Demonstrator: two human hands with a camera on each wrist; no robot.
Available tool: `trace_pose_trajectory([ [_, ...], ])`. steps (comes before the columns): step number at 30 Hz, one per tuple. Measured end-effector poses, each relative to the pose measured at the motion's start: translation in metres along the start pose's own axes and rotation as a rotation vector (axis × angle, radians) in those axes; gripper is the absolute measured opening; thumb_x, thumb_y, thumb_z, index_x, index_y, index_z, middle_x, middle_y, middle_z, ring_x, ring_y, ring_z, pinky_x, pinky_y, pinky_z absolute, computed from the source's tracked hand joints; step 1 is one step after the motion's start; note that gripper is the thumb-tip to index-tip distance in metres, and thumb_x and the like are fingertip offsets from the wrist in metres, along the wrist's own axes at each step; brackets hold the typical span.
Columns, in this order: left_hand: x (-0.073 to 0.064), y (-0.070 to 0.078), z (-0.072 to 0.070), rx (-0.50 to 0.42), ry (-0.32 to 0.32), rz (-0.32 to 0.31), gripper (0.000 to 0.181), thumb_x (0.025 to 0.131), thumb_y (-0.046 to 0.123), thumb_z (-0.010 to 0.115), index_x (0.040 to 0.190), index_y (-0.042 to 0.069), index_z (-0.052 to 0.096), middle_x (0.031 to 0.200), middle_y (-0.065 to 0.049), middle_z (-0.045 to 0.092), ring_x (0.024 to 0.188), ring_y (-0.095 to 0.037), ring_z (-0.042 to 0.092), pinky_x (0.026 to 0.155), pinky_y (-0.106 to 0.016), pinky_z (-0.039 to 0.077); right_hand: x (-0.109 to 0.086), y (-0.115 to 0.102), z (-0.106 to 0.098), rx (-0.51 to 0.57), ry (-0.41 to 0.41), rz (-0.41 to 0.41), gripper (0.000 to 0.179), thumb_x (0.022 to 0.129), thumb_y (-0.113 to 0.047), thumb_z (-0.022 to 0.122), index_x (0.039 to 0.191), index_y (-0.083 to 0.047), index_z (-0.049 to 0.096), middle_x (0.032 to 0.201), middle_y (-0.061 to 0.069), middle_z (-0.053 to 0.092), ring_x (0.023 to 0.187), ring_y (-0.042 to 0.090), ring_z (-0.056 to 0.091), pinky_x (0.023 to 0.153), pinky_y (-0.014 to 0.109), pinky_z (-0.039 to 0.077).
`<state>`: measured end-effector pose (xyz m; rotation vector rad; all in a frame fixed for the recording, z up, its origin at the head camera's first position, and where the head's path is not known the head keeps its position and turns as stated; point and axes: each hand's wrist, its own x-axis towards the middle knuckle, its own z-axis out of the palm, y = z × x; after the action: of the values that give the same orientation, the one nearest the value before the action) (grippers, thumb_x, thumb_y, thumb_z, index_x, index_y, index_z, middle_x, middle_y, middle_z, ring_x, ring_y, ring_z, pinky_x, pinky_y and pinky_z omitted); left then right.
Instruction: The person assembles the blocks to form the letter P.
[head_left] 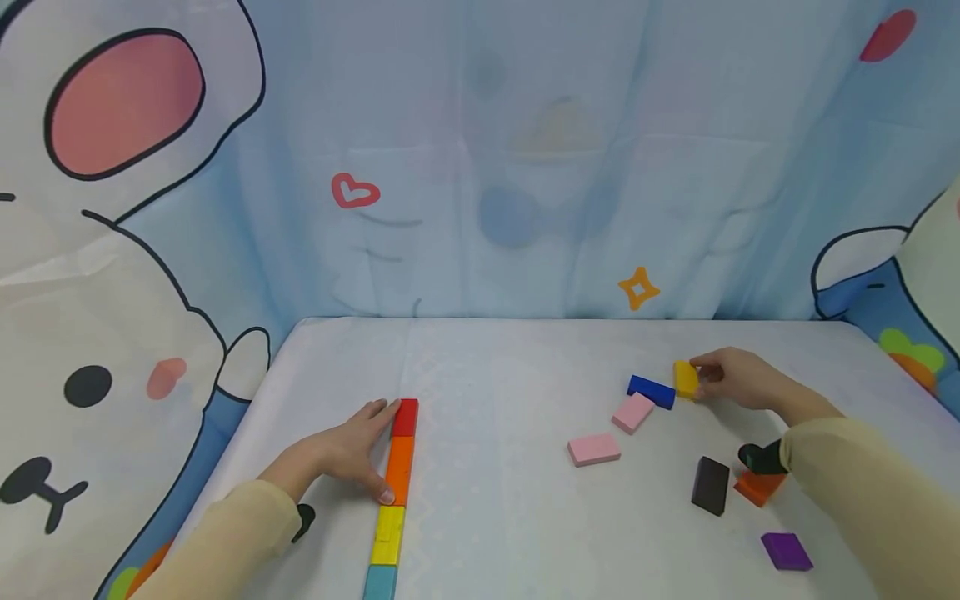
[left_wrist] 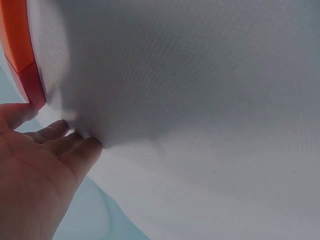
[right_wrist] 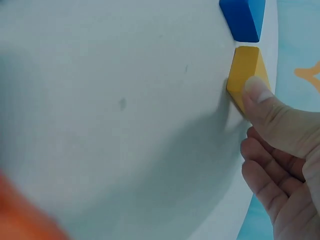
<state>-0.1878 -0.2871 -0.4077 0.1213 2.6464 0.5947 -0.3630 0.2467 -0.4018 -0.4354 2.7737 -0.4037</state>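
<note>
At the back right of the table, my right hand (head_left: 738,379) pinches a yellow block (head_left: 686,379) between thumb and fingers. In the right wrist view the thumb lies on the yellow block (right_wrist: 244,70), and a blue block (right_wrist: 245,20) lies just beyond it. My left hand (head_left: 341,450) rests beside a straight row of blocks, its fingers spread. One fingertip is at the red block (head_left: 405,417) and the thumb touches the lower end of the orange block (head_left: 401,468). Below these, a yellow block (head_left: 387,533) and a light-blue block (head_left: 380,582) continue the row.
Two pink blocks (head_left: 594,450) lie left of the right hand. Nearer the front right are a black block (head_left: 710,486), an orange block (head_left: 757,487) partly under the right wrist, and a purple block (head_left: 787,552). A printed curtain (head_left: 480,167) hangs behind the white table (head_left: 510,375).
</note>
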Motion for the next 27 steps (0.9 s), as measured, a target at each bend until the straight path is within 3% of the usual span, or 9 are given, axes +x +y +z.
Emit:
trace_pose_trajectory([
  [11, 0.003, -0.001, 0.000, -0.012, -0.003, -0.026, 0.119, 0.068, 0.031, 0.096, 0.163, 0.015, 0.026, 0.169, -0.016, 0.021, 0.152, -0.037, 0.030, 0.109, -0.058, 0.049, 0.026, -0.024, -0.002, -0.050, 0.025, 0.010, 0.062, 0.092, -0.018, 0.076, 0.136, 0.019, 0.050, 0.119, 0.034, 0.061, 0.097, 0.037, 0.055, 0.097, 0.056, 0.054],
  [27, -0.001, -0.001, 0.000, -0.011, 0.004, -0.012, 0.121, 0.066, 0.032, 0.097, 0.163, 0.015, 0.025, 0.169, -0.017, 0.020, 0.151, -0.038, 0.031, 0.110, -0.060, 0.047, 0.050, -0.084, 0.011, -0.024, 0.034, -0.165, 0.065, 0.089, -0.026, 0.078, 0.130, 0.019, 0.056, 0.124, 0.034, 0.065, 0.106, 0.040, 0.064, 0.099, 0.058, 0.053],
])
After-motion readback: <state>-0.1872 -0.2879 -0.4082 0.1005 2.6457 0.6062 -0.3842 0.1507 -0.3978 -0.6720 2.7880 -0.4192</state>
